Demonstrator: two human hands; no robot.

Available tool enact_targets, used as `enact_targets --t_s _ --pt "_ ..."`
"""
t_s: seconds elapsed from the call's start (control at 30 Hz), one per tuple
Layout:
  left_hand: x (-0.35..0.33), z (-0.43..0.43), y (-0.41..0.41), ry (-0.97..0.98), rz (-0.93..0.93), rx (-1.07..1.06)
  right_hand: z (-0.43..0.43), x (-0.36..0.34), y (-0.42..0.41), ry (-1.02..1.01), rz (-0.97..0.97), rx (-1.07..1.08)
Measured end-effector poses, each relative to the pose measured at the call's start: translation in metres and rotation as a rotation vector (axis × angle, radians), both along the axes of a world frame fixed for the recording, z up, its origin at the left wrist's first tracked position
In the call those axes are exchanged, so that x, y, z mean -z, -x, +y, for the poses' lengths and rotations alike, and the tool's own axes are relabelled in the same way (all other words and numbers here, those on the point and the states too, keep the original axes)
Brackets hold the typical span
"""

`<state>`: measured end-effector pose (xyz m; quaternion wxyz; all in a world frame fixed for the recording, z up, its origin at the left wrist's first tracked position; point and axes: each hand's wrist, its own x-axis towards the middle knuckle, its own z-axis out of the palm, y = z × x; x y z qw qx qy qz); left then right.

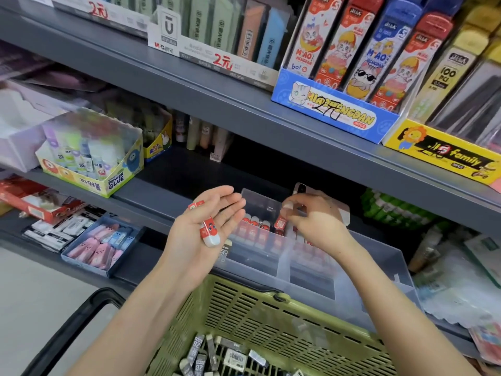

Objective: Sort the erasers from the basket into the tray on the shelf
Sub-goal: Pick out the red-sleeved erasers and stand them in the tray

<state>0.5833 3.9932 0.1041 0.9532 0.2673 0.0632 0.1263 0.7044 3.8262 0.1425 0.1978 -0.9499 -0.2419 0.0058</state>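
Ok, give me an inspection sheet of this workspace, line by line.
Surface: grey shelf carries a clear divided tray.
Job's things: red erasers stand in a row in the tray; a red-and-white eraser lies on the left palm; grey erasers lie in the green basket.
Clutter: glue box; blue tray of pink and blue erasers.
Hands: left hand open, palm up; right hand pinches a single red eraser over the tray.
Cables: nothing seen.
Surroundings: upper shelf with cartoon-printed packs.
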Motion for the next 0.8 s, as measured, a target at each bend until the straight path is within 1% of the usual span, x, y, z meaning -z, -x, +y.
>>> enact_targets --t_s 0.2,0.3,0.43,0.47,0.57,0.6,0.67,0.73,0.8 --pt "0.003 0.001 -0.002 -0.041 0.021 -0.003 0.014 0.016 -0.009 0.152 -0.193 -0.099" --pt "0.001 0.002 0.0 -0.048 0.014 -0.009 0.017 0.02 -0.01 0.174 -0.247 -0.104" --pt "-0.001 0.001 0.002 -0.065 0.008 -0.009 0.019 0.024 -0.006 0.151 -0.199 -0.119" --pt "-0.001 0.0 0.002 -0.07 0.009 -0.01 0.018 0.026 -0.005 0.147 -0.161 -0.119" --pt "-0.001 0.001 0.003 -0.085 0.013 -0.015 0.013 0.023 -0.006 0.032 0.022 -0.053" --pt "-0.001 0.001 0.003 -0.091 0.011 -0.014 0.012 0.022 -0.006 0.026 0.051 -0.045" --pt "-0.001 0.001 0.003 -0.1 0.004 -0.008 0.013 0.021 -0.007 0.101 0.017 -0.057" --pt "0.0 0.001 0.003 -0.102 -0.004 0.0 0.016 0.02 -0.008 0.211 -0.095 -0.058" --pt "0.001 0.001 0.003 -0.097 0.003 -0.001 0.016 0.02 -0.01 0.372 -0.241 -0.084"
